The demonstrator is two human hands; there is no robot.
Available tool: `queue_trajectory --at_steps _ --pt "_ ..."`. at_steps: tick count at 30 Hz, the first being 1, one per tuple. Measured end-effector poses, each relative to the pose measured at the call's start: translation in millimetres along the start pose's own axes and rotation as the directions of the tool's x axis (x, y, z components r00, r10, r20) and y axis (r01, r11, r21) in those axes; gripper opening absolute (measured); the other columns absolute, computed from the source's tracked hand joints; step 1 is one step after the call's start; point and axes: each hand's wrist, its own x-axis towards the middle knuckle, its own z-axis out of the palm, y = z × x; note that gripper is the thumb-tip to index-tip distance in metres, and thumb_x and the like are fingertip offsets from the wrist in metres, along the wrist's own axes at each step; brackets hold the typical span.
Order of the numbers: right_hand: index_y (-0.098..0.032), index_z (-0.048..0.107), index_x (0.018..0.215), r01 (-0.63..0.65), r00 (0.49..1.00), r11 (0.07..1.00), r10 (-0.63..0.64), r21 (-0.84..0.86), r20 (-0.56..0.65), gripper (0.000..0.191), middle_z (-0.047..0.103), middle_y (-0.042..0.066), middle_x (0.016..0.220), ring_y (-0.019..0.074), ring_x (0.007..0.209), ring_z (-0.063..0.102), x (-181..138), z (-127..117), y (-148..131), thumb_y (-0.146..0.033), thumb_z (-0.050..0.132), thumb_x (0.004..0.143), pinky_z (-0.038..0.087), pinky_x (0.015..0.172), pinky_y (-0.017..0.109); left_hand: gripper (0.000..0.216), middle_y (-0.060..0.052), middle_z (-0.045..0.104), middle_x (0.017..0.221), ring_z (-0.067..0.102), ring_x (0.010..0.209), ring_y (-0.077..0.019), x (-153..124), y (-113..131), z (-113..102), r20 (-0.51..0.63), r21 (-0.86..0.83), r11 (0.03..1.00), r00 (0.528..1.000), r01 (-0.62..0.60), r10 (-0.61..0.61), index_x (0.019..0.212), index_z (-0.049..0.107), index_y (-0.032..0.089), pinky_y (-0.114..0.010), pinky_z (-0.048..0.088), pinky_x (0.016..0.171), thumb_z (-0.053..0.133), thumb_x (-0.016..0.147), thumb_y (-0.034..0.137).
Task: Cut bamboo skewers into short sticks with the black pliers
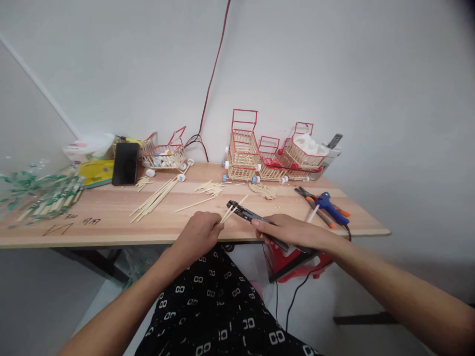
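Thin wooden sticks (227,213) poke out from the closed fingers of my left hand (202,231), near the table's front edge. My right hand (284,230) is wrapped round the handles of dark pliers (248,213), whose jaws point left. The jaws meet or overlap the sticks; whether they bite on them I cannot tell. Behind my hands lie a heap of short cut sticks (210,187) and one loose stick (195,203). A bundle of longer sticks (154,200) rests to the left.
Small stick-built carts (243,153) with red handles line the wall, with another cart (166,157) further left. A phone (125,164) leans beside a yellow packet (97,173). Wrapped sticks (61,198) lie far left. At right are orange-handled pliers (319,210) and a blue glue gun (332,207) with its cord.
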Motion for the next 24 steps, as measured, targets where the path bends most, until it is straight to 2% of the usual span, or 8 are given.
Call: queue_trajectory --at_steps 6,13,18,24 --pt "-0.014 0.068 0.089 0.021 0.999 0.995 -0.025 0.093 0.035 0.076 0.064 0.006 0.071 0.0153 0.062 0.055 -1.6 1.9 3.6 -0.077 0.026 0.085 0.040 0.058 0.026 0.030 0.001 0.054 0.053 0.047 0.055 -0.0117 -2.5 -3.6 -5.3 0.109 -0.291 0.957 0.993 -0.005 0.039 0.052 0.056 0.016 -0.024 0.030 0.059 0.049 0.081 0.022" --pt "-0.014 0.067 0.084 0.061 0.998 0.992 -0.062 0.107 0.010 0.075 0.060 0.004 0.065 0.0132 0.055 0.052 -6.8 2.2 -10.3 -0.076 0.025 0.085 0.038 0.052 0.024 0.036 0.003 0.047 0.050 0.040 0.050 -0.0091 -3.0 -3.7 -7.2 0.205 -0.467 0.884 0.976 0.027 0.079 0.056 0.060 0.015 -0.023 0.030 0.053 0.050 0.085 0.034" --pt "-0.014 0.068 0.083 0.062 0.998 0.995 -0.064 0.075 0.028 0.075 0.060 0.004 0.064 0.0135 0.056 0.052 -7.8 1.7 -11.6 -0.076 0.024 0.086 0.039 0.055 0.025 0.036 0.005 0.042 0.047 0.034 0.045 -0.0069 -3.9 -4.4 -9.9 0.322 -0.554 0.827 0.940 0.092 0.112 0.061 0.062 0.014 -0.021 0.025 0.047 0.051 0.086 0.038" --pt "-0.014 0.068 0.085 0.031 0.996 0.989 -0.042 0.144 0.077 0.076 0.060 0.005 0.067 0.0129 0.057 0.051 -7.7 0.9 -10.5 -0.078 0.026 0.084 0.040 0.055 0.024 0.030 0.000 0.061 0.062 0.036 0.043 -0.0047 0.8 -13.7 -3.9 0.415 -0.708 0.681 0.890 0.185 0.189 0.081 0.064 0.011 -0.018 0.023 0.041 0.056 0.084 0.040"
